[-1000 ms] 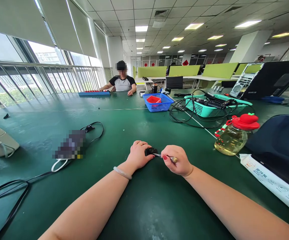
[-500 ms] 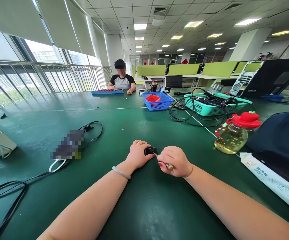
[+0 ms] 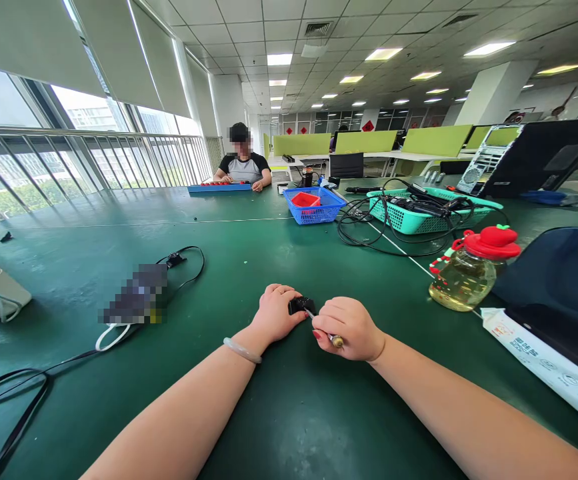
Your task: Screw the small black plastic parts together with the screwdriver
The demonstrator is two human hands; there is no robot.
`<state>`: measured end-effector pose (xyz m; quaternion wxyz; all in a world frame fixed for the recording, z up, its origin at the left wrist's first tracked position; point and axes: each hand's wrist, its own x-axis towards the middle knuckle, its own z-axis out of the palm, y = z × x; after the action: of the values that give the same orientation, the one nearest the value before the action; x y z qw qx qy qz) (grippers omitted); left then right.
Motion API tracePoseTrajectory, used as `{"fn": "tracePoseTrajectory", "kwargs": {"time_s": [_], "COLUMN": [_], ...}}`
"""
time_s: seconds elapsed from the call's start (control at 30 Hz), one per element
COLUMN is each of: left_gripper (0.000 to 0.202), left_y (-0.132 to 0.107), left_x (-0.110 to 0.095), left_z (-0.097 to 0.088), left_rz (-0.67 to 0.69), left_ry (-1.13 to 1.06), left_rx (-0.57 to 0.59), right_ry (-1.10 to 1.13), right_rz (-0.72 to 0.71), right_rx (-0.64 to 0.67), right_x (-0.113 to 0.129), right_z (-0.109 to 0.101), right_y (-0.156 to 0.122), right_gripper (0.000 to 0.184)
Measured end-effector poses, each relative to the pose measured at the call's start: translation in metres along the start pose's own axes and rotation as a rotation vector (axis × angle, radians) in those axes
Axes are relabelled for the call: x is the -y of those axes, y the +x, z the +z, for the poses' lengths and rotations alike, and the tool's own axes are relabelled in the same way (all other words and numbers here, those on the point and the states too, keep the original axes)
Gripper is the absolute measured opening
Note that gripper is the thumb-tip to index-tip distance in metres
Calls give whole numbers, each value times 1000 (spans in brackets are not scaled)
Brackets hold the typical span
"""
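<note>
Holding a slim, gold-ended metal tool point(image 3: 337, 341) at a small black block point(image 3: 301, 305), centre of the frame.
Gripping tool in closed right hand point(image 3: 347, 327), block in curled left hand point(image 3: 276, 313), over dark green counter point(image 3: 289, 407).

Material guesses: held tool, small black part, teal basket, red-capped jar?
Tool shaft: likely bare metal, given its grey sheen; butt gold-toned, maybe brass.
Black part: probably plastic, dark with glints; coated metal possible.
Teal basket: likely moulded plastic, uniform colour, perforated walls.
Jar body: clear, glossy glass or plastic, liquid visible through it; can't tell which.
</note>
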<state>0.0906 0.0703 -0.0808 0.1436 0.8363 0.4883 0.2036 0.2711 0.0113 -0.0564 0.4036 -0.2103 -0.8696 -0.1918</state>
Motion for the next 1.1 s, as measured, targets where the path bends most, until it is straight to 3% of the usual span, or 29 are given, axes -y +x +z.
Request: {"fn": "tracePoseTrajectory", "kwargs": {"time_s": [0.83,1.1], "left_gripper": [32,31], "left_y": [-1,-1], "left_x": [1,3], "left_z": [1,3], "left_rz": [6,15], "left_ry": [7,-5], "left_rx": [11,0], "right_ry": [-55,-92], "right_rz": [-76,-116], "right_rx": [40,113], "right_x": [3,4], "right_z": [1,3], "right_y": [1,1], "right_gripper": [20,24]}}
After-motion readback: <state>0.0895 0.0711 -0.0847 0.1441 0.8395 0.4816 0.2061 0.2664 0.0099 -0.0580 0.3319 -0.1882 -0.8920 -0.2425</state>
